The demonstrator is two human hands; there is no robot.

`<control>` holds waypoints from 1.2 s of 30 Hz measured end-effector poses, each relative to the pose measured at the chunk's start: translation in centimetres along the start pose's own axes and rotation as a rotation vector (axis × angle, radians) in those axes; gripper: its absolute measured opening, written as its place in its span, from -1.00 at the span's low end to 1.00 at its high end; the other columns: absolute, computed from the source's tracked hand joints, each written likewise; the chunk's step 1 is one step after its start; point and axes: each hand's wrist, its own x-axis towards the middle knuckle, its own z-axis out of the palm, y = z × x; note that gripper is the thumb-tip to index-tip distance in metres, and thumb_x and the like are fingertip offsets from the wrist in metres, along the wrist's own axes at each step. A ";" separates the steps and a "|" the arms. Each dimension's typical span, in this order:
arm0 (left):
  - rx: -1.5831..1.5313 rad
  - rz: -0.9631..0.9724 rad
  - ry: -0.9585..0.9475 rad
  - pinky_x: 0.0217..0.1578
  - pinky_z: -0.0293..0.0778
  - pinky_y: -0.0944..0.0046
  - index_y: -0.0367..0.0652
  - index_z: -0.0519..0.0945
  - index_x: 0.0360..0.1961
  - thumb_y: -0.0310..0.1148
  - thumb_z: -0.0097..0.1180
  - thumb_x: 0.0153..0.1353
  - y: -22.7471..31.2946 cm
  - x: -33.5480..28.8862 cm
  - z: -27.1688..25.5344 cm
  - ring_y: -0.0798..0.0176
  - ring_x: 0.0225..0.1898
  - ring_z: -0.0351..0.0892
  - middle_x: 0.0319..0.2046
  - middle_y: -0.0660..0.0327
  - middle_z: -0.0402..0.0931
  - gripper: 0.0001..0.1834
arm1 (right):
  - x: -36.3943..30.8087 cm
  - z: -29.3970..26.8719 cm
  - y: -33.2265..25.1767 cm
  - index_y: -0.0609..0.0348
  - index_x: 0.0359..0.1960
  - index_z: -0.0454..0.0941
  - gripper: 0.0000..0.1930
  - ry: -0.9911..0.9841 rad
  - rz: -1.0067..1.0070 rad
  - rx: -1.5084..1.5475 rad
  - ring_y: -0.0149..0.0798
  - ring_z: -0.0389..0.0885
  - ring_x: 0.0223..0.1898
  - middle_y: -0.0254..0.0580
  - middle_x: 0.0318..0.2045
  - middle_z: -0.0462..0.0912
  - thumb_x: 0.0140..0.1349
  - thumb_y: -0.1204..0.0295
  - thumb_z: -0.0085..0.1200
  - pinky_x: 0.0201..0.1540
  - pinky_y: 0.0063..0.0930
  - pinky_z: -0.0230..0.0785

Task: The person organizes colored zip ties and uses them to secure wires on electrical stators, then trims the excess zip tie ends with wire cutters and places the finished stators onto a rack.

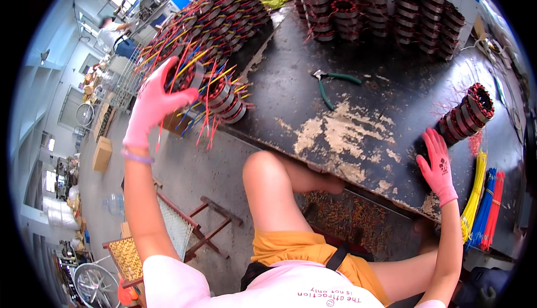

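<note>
Nearest me, the right hand (436,165) lay with straight, ungripping fingers touching or just beside a coil stack (465,118) without long coloured wires, while the left hand (162,95) curved open beside a wire-trailing stack (225,100) by the table's (291,73) front edge. I judged the many wire-trailing coils (218,20) done and the plain stacks (344,14) beyond left to do; bare room lay around the pliers (344,77).

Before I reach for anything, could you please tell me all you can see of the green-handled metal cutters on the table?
The green-handled metal cutters have a small silvery head and two slim, plastic-looking handles, spread wide. They lie on the worn black tabletop, head leftward, one handle pointing right, the other toward the person. Only the tabletop visibly touches them.
</note>
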 end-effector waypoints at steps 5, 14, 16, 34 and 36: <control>0.039 -0.039 -0.067 0.39 0.29 0.18 -0.45 0.21 0.45 -0.24 0.62 -0.06 -2.4 2.9 3.1 0.13 0.34 0.43 0.34 -0.06 0.42 0.13 | -0.7 -1.1 -4.0 0.25 0.33 0.40 -0.38 -0.066 -0.086 0.130 0.21 0.15 0.50 0.08 0.43 0.34 0.22 0.34 0.13 0.57 0.04 -0.08; 0.179 -0.112 -0.086 0.35 0.34 0.08 -0.23 0.26 0.48 0.08 0.53 -0.04 -4.6 3.9 6.1 -0.05 0.38 0.39 0.39 -0.12 0.32 0.14 | -2.2 -1.3 -6.8 0.19 0.27 0.48 -0.46 -0.079 -0.034 0.140 0.17 0.25 0.46 0.01 0.37 0.42 0.23 0.35 0.19 0.53 0.03 0.03; 0.177 -0.101 -0.115 0.36 0.32 0.07 -0.20 0.23 0.51 0.11 0.50 0.00 -4.5 3.6 5.5 -0.06 0.39 0.38 0.40 -0.12 0.31 0.14 | -2.3 -1.5 -7.7 0.19 0.27 0.48 -0.46 -0.080 -0.031 0.155 0.17 0.23 0.47 0.00 0.38 0.42 0.22 0.39 0.17 0.53 0.03 0.01; 0.120 0.691 0.237 0.34 0.31 0.00 -0.29 0.55 0.22 -0.44 0.30 0.19 10.2 -1.0 11.6 -0.09 0.32 0.43 0.27 0.01 0.48 -0.46 | 3.7 -16.6 7.9 -0.02 0.07 0.66 -0.55 0.337 0.082 -0.500 0.00 0.23 0.47 -0.25 0.31 0.51 0.12 0.21 0.33 0.55 -0.02 -0.03; 0.038 0.738 0.128 0.34 0.30 -0.02 -0.29 0.55 0.21 -0.47 0.31 0.12 13.6 -2.5 14.5 -0.11 0.33 0.40 0.28 0.02 0.47 -0.43 | 3.1 -17.3 7.9 0.06 -0.09 0.65 -0.64 0.316 -0.029 -0.485 0.01 0.33 0.42 -0.23 0.26 0.56 0.05 0.30 0.37 0.50 0.04 0.06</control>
